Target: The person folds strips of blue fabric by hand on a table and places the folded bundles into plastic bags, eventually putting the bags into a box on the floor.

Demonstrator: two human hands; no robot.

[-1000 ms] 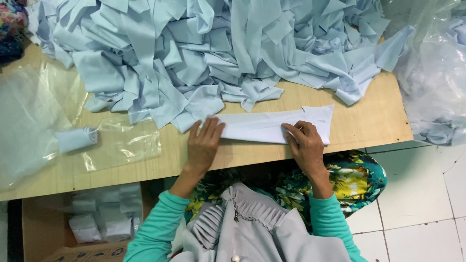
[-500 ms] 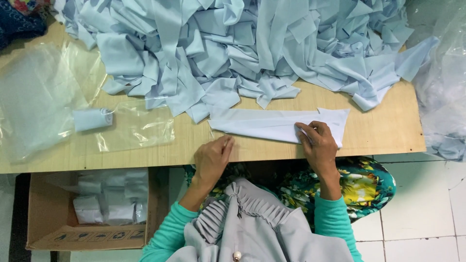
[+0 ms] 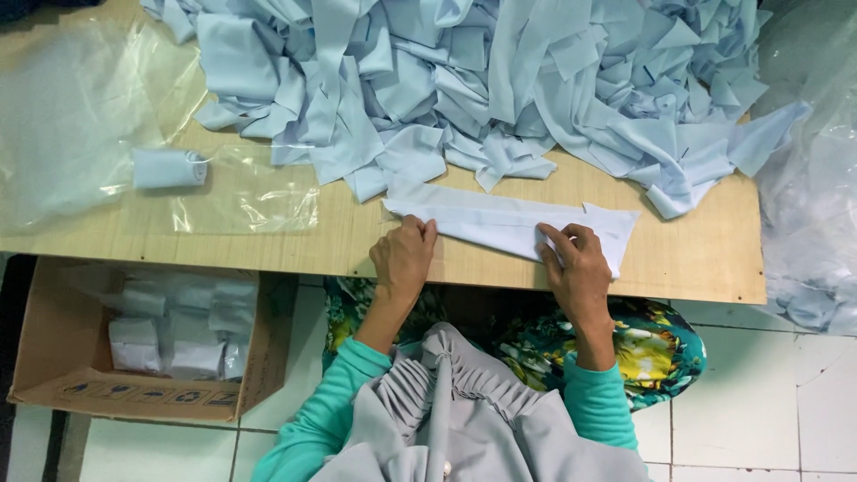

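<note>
A long folded strip of pale blue cloth (image 3: 500, 221) lies flat near the front edge of the wooden table (image 3: 696, 250). My left hand (image 3: 403, 256) is curled at the strip's left end, fingers pinching its lower edge. My right hand (image 3: 576, 266) presses down on the strip's right part, fingers spread over the fold. Behind the strip rises a big heap of the same pale blue cloth pieces (image 3: 464, 80).
A rolled pale blue piece (image 3: 168, 168) rests on clear plastic bags (image 3: 80, 134) at the table's left. A cardboard box (image 3: 134, 335) with bagged rolls stands on the floor below. More plastic-wrapped cloth (image 3: 808, 196) sits at the right, over white floor tiles.
My left hand left the strip, drew back toward the table edge, then came back and took hold of its left end. My right hand stayed on the strip. The view shifted downward.
</note>
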